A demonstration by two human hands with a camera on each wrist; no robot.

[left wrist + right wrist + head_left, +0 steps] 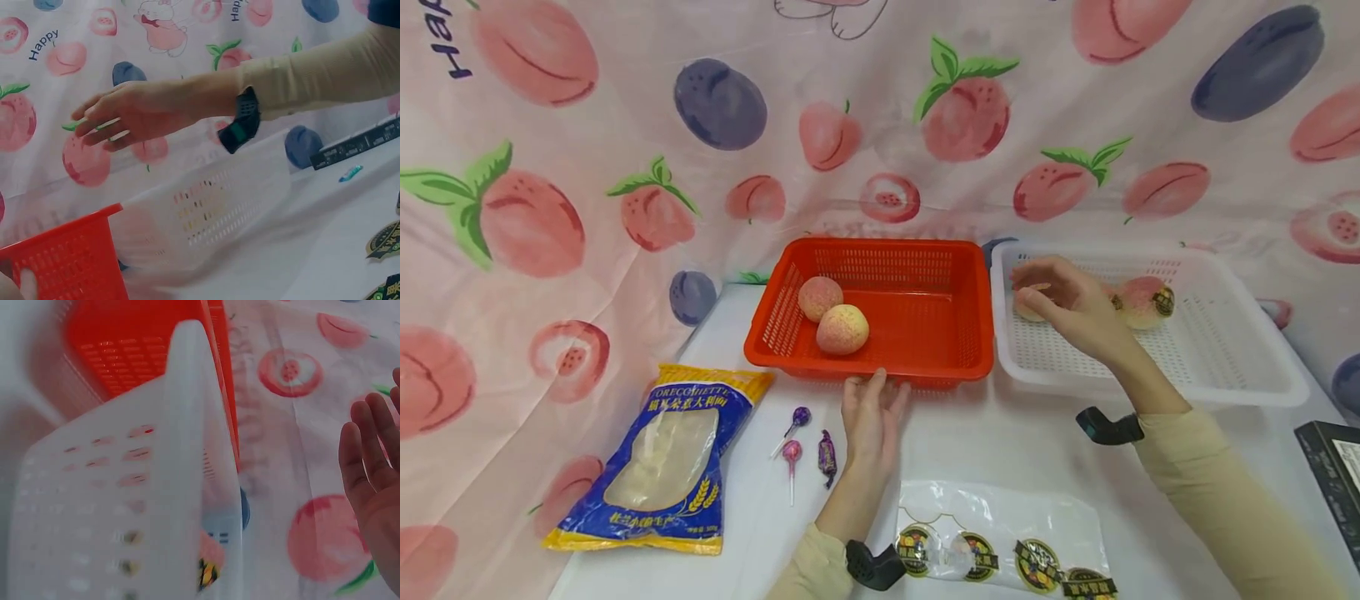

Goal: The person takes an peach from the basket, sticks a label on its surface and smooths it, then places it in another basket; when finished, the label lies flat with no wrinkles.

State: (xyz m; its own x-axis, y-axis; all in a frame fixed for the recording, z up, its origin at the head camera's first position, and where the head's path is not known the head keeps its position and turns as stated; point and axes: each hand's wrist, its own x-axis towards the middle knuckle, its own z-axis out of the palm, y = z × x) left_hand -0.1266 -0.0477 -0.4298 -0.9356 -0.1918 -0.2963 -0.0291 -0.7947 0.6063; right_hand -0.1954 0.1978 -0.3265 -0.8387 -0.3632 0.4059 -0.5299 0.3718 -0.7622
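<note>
Near peach: (1027, 312) at the left end of the white basket (1217, 325), beneath the right hand (1077, 312) and partly hidden by it.
Right hand: fingers loosely bent and holding nothing, raised well above the basket in the left wrist view.
Line to the peach: downward from those fingers; the fruit looks round, so no long axis shows. The right hand is nearer than the left.
Left hand: (872, 425) fingers mostly straight, touching the front of the red basket (917, 325) just under its rim.
Other peaches: two in the red basket, touching; two more beside each other in the white one, the rightmost peach (1144, 306) bearing a black-and-gold sticker (1163, 302).
Pasta bag: (658, 467) seems to read "ORECCHIETTE", with Chinese characters below.
Sticker sheet: (1000, 533) round black-and-gold labels, their Chinese lettering too small to read surely.
Backdrop: (187, 56) "Happy" in dark letters.
</note>
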